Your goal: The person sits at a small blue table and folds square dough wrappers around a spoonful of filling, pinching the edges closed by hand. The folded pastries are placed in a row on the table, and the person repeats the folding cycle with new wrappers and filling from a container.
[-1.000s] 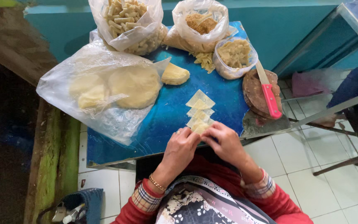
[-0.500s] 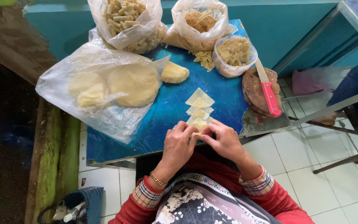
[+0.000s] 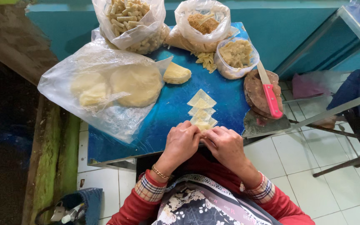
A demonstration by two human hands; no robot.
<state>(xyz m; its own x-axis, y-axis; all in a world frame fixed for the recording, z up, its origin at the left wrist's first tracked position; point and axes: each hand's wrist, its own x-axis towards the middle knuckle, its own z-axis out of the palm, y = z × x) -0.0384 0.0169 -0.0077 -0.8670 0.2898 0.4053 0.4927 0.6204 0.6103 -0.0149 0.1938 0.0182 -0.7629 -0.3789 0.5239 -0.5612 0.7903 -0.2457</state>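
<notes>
My left hand (image 3: 183,141) and my right hand (image 3: 225,144) meet at the near edge of the blue table (image 3: 159,125), fingertips together on a small piece of pale dough (image 3: 203,127) that is mostly hidden by the fingers. Just beyond the fingers lies a short row of thin dough squares (image 3: 201,104), overlapping one another. A wedge of yellow dough (image 3: 176,73) rests further back on the table.
A clear plastic bag with flat dough rounds (image 3: 109,89) covers the left side. At the back stand a bag of rolled sticks (image 3: 131,21), a bag of brown filling (image 3: 203,23) and a tub of filling (image 3: 235,56). A pink-handled knife (image 3: 269,93) lies on a round wooden board (image 3: 257,89) at right.
Both hands have drawn slightly back toward me and closed together on one dough piece at the near end of the row.
</notes>
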